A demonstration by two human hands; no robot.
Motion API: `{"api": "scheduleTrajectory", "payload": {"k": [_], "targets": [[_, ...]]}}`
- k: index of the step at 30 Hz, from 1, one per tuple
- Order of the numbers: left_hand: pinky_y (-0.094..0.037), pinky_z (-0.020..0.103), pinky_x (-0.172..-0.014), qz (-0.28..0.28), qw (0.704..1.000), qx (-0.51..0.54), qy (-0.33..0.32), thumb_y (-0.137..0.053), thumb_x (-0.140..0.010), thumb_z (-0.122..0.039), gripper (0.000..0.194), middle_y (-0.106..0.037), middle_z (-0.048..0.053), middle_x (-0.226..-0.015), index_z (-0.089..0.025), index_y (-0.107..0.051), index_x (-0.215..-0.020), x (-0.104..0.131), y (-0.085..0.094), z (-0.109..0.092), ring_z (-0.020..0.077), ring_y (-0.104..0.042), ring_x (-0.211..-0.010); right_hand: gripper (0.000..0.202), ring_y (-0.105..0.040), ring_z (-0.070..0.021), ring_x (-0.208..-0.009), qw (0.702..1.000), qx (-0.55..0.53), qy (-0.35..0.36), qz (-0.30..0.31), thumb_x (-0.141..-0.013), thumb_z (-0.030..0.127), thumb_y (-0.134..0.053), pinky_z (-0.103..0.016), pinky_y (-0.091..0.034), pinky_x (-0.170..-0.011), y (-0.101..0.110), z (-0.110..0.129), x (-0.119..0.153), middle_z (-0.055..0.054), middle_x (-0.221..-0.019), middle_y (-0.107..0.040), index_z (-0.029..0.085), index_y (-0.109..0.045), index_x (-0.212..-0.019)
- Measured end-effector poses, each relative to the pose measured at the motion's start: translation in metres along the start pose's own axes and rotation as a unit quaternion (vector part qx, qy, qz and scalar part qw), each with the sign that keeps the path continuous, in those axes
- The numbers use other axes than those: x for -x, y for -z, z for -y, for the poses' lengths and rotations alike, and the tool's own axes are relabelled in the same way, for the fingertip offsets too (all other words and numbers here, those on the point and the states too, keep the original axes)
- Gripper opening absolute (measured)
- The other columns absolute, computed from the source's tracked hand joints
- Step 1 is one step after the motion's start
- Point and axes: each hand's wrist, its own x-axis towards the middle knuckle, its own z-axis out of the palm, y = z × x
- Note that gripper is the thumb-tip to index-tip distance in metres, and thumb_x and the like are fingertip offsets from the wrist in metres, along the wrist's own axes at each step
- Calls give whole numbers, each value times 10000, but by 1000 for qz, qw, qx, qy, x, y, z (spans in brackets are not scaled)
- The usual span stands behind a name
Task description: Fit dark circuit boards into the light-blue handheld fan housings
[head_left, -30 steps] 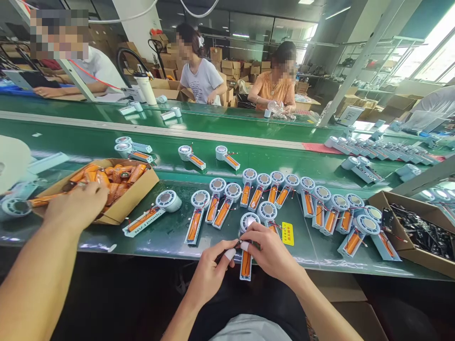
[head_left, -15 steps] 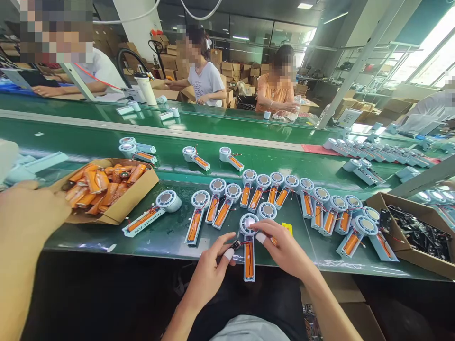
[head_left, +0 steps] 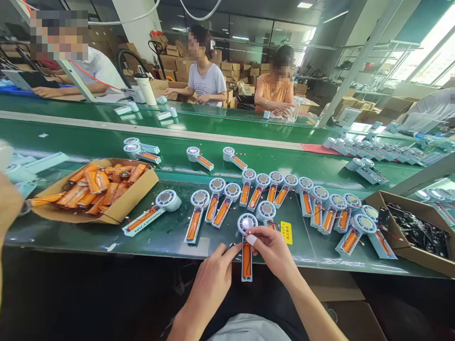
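Observation:
A light-blue handheld fan body [head_left: 247,221] lies in front of me, its round head away from me and its open handle towards me over the bench edge. Inside the handle sits an orange battery [head_left: 246,263] with thin wires. To the left of the handle my left hand [head_left: 215,274] pinches a small black circuit board [head_left: 232,245], mostly hidden by the fingers. My right hand [head_left: 272,251] has thumb and forefinger pressed together over the top of the handle. What they pinch is hidden. Close behind stands another fan body [head_left: 266,210].
Several fan bodies [head_left: 263,181] with batteries lie across the bench. A carton of orange batteries [head_left: 117,215] is at left, one of black parts [head_left: 419,227] at right. A yellow card [head_left: 286,233] lies near my right hand. Another person's arm [head_left: 7,203] reaches in at left; co-workers sit across the green belt [head_left: 170,166].
My right hand has come off the fan head, down to the top of the handle. My left hand has turned and moved closer to the handle. The other person's arm has drawn back left.

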Motion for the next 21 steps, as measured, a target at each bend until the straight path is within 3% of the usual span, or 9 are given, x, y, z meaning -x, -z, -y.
{"api": "scheduleTrajectory", "payload": {"k": [2, 4, 7, 9, 13, 17, 21], "targets": [[-550, 266, -679, 14, 997, -76, 8, -326, -870, -10, 645, -690, 77, -1026, -334, -623, -1342, 2, 1, -3, 211, -741, -822, 289, -618, -149, -631, 1000, -12, 0, -17, -812, 429, -710, -262, -524, -573, -5, -1, 0, -26, -765, -685, 171, -701, -941], [-548, 263, -663, 9, 997, -82, 7, -317, -880, -16, 645, -693, 74, -1036, -338, -605, -1360, 4, 2, -4, 208, -743, -809, 253, -645, -164, -702, 1000, 2, 16, -26, -822, 409, -697, -272, -538, -637, -9, -1, 2, -44, -816, -704, 170, -700, -905], [-574, 313, -789, -46, 999, 22, 9, -328, -923, -101, 538, -727, 82, -1095, -281, -587, -1359, 5, 0, -4, 233, -739, -946, 207, -652, -180, -738, 996, 65, 51, -31, -873, 369, -637, -285, -538, -681, -12, 2, 4, -54, -820, -714, 172, -703, -876], [-582, 338, -810, -79, 990, 107, 38, -366, -947, -192, 445, -753, 86, -1076, -236, -566, -1342, 4, -2, -3, 231, -746, -896, 177, -631, -168, -703, 985, 141, 91, -35, -905, 313, -590, -270, -521, -649, -14, 5, 6, -47, -821, -702, 184, -709, -893], [-588, 313, -642, -94, 961, 237, 105, -436, -932, -285, 330, -782, 64, -963, -224, -570, -1228, 4, -3, -7, 184, -714, -613, 201, -633, -171, -745, 930, 315, 187, -23, -932, 182, -511, -268, -501, -670, -13, 10, 7, -60, -897, -679, 204, -712, -930], [-584, 290, -597, -104, 949, 276, 115, -439, -921, -301, 250, -782, 70, -963, -221, -624, -1071, 3, -4, -13, 185, -731, -650, 224, -628, -181, -763, 873, 445, 199, 26, -927, 130, -502, -266, -463, -646, -12, 18, 8, -58, -921, -660, 218, -707, -945], [-609, 308, -701, -138, 957, 240, 87, -447, -916, -278, 278, -782, 76, -1024, -219, -664, -1077, 5, -9, -12, 198, -758, -733, 214, -614, -180, -756, 853, 484, 192, 34, -918, 108, -510, -263, -435, -635, -13, 22, 9, -50, -905, -648, 216, -695, -922]]}}
